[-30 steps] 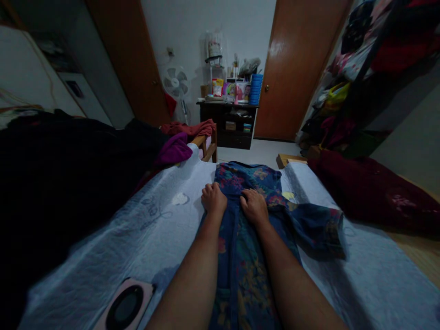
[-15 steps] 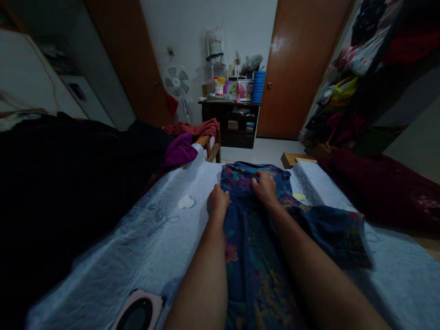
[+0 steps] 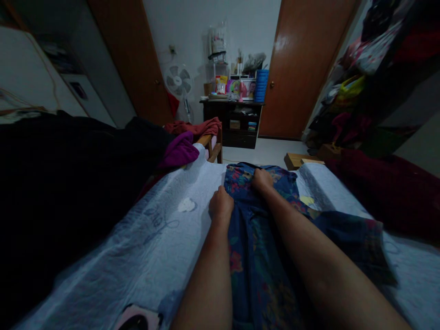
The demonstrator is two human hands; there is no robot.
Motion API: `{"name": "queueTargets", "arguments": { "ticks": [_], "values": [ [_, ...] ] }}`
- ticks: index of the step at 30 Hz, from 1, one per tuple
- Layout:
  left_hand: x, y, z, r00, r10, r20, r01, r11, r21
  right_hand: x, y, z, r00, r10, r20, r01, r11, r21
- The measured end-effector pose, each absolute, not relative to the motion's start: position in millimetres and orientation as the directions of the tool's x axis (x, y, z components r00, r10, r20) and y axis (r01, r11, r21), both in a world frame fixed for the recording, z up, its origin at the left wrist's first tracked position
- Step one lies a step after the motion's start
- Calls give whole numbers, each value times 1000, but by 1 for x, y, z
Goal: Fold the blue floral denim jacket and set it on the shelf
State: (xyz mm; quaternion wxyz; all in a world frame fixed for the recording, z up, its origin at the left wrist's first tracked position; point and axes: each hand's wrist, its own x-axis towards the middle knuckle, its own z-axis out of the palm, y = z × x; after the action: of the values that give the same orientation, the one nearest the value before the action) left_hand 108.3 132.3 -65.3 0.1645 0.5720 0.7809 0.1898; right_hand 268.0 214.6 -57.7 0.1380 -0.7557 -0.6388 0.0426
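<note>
A dark blue floral garment (image 3: 242,275) lies spread on the bed in front of me, one sleeve (image 3: 357,233) stretching off to the right. At its left edge my left hand (image 3: 221,203) is closed, pinching the cloth. My right hand (image 3: 262,180) is closed on the fabric higher up, near the far end of the garment. Both forearms reach over it and hide parts of its middle. The exact folds between my fingers are too dark to make out.
A pale patterned sheet (image 3: 161,256) covers the bed. Dark clothes (image 3: 79,183) and a purple cloth (image 3: 182,150) are heaped at left. A pink-and-black object (image 3: 137,318) lies at the bottom. Beyond stand a fan (image 3: 178,81) and a dark cabinet (image 3: 237,137); a maroon cloth (image 3: 388,197) is at right.
My right hand has shifted slightly toward the far edge of the garment, its fingers now more curled. The sleeve on the right appears a little farther right; the view has moved slightly.
</note>
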Motion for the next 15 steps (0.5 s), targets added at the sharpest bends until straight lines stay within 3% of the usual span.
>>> {"name": "queueTargets", "arguments": {
  "ticks": [5, 8, 15],
  "values": [
    [108, 131, -63, -308, 951, -33, 843, 289, 453, 240, 228, -55, -33, 948, 315, 954, 123, -272],
    [106, 133, -66, -313, 950, -13, 851, 287, 440, 224, 241, -51, -96, 957, 275, 921, 191, -340],
    [104, 135, -69, -283, 959, -9, 864, 259, 432, 199, 261, -46, -98, 985, 140, 891, 150, -428]
  ]
}}
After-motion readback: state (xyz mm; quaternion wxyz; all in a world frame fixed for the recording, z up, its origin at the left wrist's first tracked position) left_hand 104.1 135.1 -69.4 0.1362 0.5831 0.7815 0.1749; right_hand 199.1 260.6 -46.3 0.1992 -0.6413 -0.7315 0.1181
